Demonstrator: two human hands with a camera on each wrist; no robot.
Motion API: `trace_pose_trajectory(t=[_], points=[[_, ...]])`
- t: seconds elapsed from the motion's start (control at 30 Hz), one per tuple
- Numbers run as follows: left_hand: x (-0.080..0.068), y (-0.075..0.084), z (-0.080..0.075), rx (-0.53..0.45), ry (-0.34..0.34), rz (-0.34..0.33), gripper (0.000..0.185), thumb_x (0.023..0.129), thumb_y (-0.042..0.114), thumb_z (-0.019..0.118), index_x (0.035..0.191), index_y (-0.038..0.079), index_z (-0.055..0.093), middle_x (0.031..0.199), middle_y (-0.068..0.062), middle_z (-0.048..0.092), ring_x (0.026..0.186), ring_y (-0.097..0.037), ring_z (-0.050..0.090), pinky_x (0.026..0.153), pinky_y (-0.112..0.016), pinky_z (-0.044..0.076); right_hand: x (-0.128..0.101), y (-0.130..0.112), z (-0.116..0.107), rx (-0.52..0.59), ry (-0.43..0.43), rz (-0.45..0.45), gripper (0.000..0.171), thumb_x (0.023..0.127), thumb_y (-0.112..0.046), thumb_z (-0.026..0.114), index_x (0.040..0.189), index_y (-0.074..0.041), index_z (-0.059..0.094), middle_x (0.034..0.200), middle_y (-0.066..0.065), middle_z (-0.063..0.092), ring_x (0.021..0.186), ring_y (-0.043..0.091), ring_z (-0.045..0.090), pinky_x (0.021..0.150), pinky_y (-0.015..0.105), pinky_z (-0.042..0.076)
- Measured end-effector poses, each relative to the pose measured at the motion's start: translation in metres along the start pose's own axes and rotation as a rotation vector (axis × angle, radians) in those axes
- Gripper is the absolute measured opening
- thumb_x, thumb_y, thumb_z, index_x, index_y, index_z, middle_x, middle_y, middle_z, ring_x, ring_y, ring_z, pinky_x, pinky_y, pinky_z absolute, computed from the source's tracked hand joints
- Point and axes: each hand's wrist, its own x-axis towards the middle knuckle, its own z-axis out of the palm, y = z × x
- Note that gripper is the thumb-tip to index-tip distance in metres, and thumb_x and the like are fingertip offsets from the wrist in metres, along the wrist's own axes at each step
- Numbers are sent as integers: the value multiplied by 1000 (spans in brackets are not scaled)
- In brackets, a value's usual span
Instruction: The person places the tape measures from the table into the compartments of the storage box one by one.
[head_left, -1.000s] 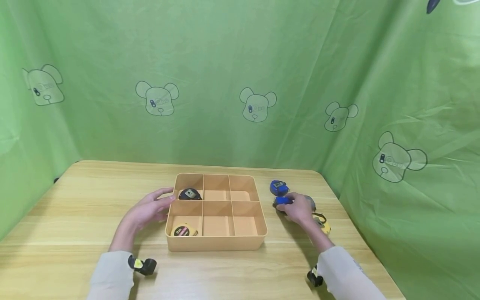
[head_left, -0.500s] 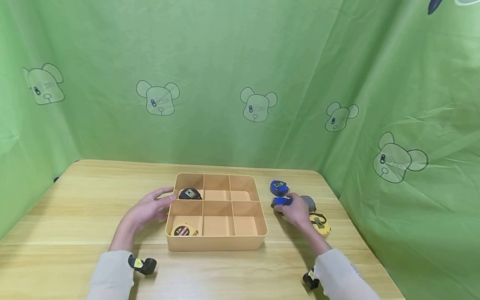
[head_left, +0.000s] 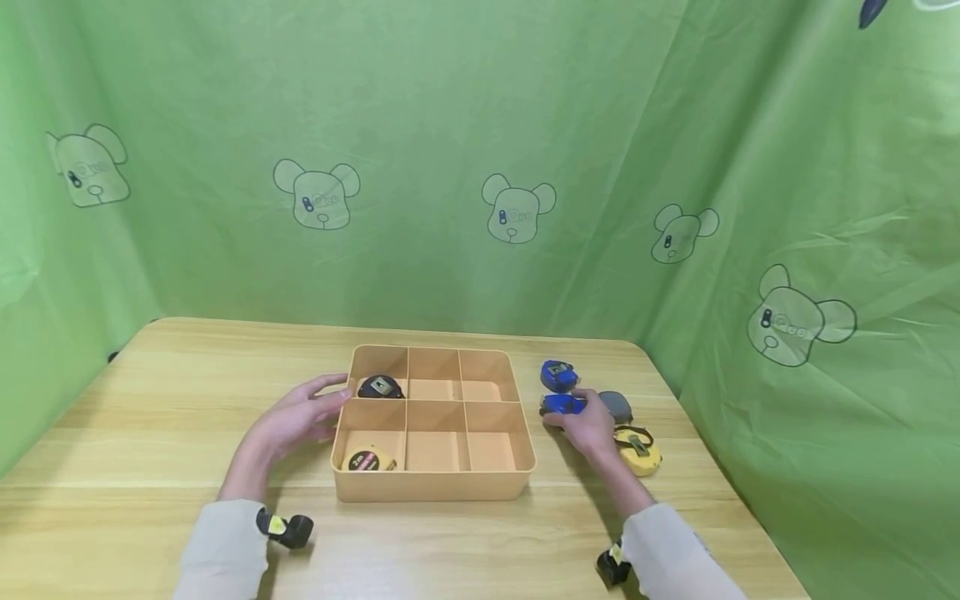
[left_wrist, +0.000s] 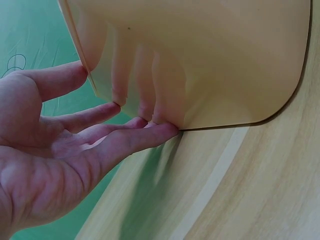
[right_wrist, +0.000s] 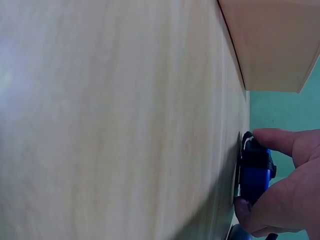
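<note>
My left hand (head_left: 303, 414) touches the left side of a tan divided box (head_left: 431, 487). Its fingertips (left_wrist: 165, 128) rest against the outer wall, fingers mostly straight. To the right of the box, my right hand (head_left: 590, 423) pinches a blue tape measure (right_wrist: 254, 175) between thumb and fingers, low over the table. Just behind it lies a second blue tape measure (head_left: 558, 376). A black tape measure (head_left: 380, 387) sits in the box's back left compartment, a pale yellow one marked 2m (head_left: 367, 459) in the front left.
Beside my right hand lie a grey tape measure (head_left: 617, 407) and a yellow tape measure (head_left: 638, 451) with a black strap. Green curtains (head_left: 420, 167) hang behind and at the sides of the wooden table (head_left: 420, 550).
My right hand has shifted slightly left with the blue tape measure, leaving more of the grey and yellow tape measures showing. The left hand and box have stayed put.
</note>
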Motion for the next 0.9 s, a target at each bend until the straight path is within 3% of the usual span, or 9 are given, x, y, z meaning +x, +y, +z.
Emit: trace_pose_trajectory(t=[0.9], points=[[0,-1,-1,-8,-4,3,72,106,34,51,162,6,15,158,-29,36,147,-48,34,119,-60,33,1,1,-2,42,12,50,82,76,-26,88,143,1,50,142,34,52,131,51,51,114,60,43]])
